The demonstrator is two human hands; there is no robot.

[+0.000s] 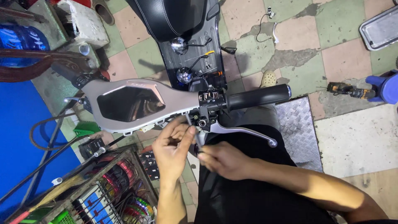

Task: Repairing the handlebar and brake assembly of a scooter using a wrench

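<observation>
Both hands work just under the scooter handlebar (166,103), beside the brake lever (244,132). The left hand (172,147) has its fingers pinched on a thin metal tool (189,121); the right hand (224,159) grips its lower end (partly hidden). Sideways force could slip it off the fitting.
</observation>
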